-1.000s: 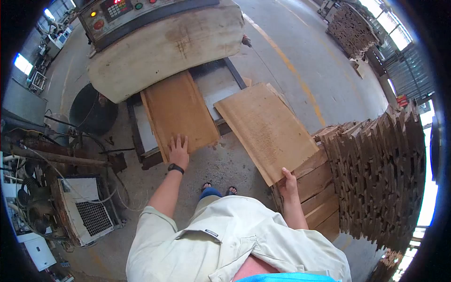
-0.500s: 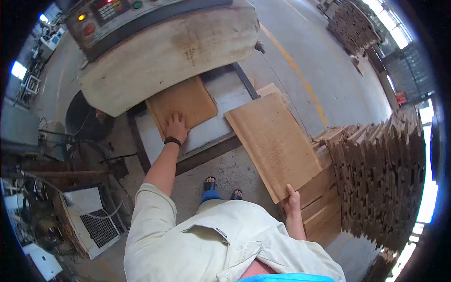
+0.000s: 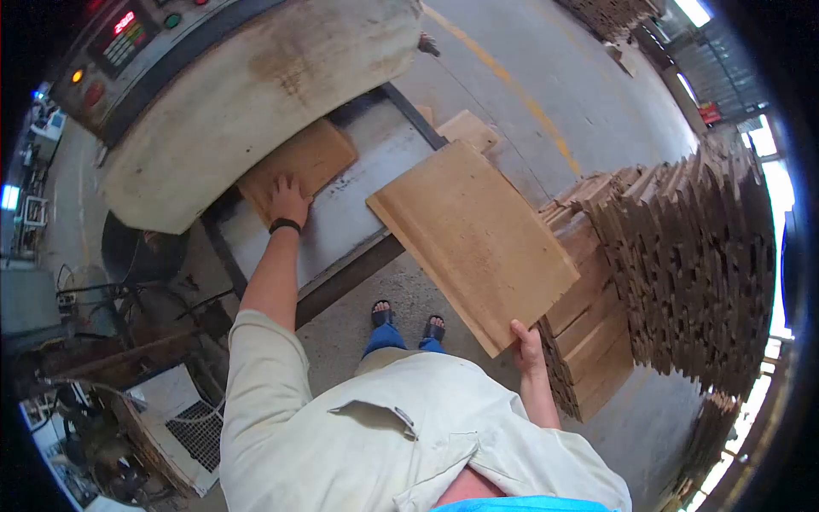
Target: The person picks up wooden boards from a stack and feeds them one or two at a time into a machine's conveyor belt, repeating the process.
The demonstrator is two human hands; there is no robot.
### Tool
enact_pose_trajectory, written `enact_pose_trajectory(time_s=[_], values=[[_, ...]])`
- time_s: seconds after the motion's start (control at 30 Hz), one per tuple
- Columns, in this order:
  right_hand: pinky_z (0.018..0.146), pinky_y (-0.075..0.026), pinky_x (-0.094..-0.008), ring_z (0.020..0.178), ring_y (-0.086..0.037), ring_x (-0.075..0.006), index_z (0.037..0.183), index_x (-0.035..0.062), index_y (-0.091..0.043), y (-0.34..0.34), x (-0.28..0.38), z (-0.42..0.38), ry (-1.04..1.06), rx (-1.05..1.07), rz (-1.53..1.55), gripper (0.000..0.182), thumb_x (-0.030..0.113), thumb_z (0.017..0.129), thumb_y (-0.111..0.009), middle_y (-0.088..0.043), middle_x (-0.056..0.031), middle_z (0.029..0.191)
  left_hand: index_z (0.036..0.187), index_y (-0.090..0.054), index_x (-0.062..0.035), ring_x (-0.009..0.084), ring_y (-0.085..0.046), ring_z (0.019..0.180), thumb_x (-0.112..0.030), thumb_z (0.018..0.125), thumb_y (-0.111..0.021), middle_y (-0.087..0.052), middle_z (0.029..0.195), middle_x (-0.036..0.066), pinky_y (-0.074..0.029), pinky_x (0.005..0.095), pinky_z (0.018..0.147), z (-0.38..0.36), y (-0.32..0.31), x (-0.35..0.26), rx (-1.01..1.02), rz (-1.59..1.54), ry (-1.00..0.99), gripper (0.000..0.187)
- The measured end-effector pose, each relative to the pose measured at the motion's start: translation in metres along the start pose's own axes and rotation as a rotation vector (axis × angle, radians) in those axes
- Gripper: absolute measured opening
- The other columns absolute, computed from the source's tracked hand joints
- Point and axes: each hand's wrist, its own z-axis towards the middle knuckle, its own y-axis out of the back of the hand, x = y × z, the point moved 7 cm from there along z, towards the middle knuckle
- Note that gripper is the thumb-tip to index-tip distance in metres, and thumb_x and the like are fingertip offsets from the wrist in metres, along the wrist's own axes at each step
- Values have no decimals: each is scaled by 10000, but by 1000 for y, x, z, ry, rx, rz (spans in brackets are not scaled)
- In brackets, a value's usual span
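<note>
My left hand lies with fingers spread on a brown wooden board, which rests on the machine's grey bed and is partly hidden beneath the machine's pale cover. By its near corner, my right hand grips a larger, lighter wooden board, thumb on top and the other fingers underneath, mostly hidden. This board is tilted, its far left corner over the edge of the bed.
Stacks of wooden boards stand at the right, with further boards behind the held one. A control panel with lit digits is at the upper left. A metal frame with a mesh grille stands at the lower left.
The board under my left hand has slid farther beneath the cover, with the hand on it. The view has shifted; my right hand still holds the larger board.
</note>
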Motion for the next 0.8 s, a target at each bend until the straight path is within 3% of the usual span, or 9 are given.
enact_pose_trajectory(time_s=[0.13, 0.3, 0.4, 0.5, 0.57, 0.73, 0.8], values=[[1074, -412, -371, 1263, -519, -247, 1438, 16, -395, -3, -7, -11, -19, 41, -23, 809, 224, 781, -819, -535, -91, 1370, 1457, -450, -129, 418, -403, 1353, -268, 851, -723, -392, 1488, 220, -387, 487, 1116, -2, -12, 24, -100, -123, 21, 680], [1047, -443, -365, 1219, -562, -241, 1389, -2, -452, -4, -45, -2, -204, 105, -116, 735, 242, 799, -816, -583, -98, 1314, 1398, -510, -62, 418, -478, 1284, -223, 846, -702, -481, 1407, 238, -406, 465, 1093, -60, 14, 10, -98, -346, 56, 606], [1008, -484, -375, 1176, -597, -245, 1361, -13, -485, -40, -60, 4, -296, 187, -137, 661, 250, 836, -789, -608, -104, 1288, 1385, -512, -33, 439, -516, 1229, -255, 836, -719, -499, 1389, 249, -427, 464, 1065, -105, 10, -2, -254, -395, -101, 628], [957, -527, -395, 1126, -631, -262, 1338, -27, -506, -71, -92, 18, -411, 326, -186, 584, 274, 893, -735, -625, -120, 1267, 1385, -509, -24, 440, -511, 1239, -290, 824, -732, -483, 1411, 259, -413, 455, 1080, -157, 28, -32, -133, -475, -68, 660], [944, -539, -419, 1109, -643, -274, 1336, -28, -505, -94, -124, 29, -534, 440, -252, 551, 300, 932, -688, -627, -138, 1263, 1418, -474, -33, 431, -441, 1323, -315, 816, -743, -440, 1455, 273, -380, 459, 1113, -185, 28, -52, 93, -544, -10, 717], [932, -550, -458, 1075, -666, -307, 1317, -37, -507, -178, -177, 31, -790, 783, -414, 544, 409, 1008, -550, -649, -192, 1219, 1505, -359, -68, 450, -287, 1431, -371, 755, -795, -310, 1546, 271, -306, 504, 1167, -245, 12, -102, 220, -386, -237, 920], [934, -549, -455, 1077, -668, -314, 1291, -32, -536, -198, -185, 24, -767, 849, -516, 565, 463, 1021, -494, -661, -206, 1195, 1525, -327, -77, 455, -217, 1463, -396, 712, -827, -235, 1585, 258, -276, 535, 1178, -262, 8, -111, 298, -270, -271, 1006]])
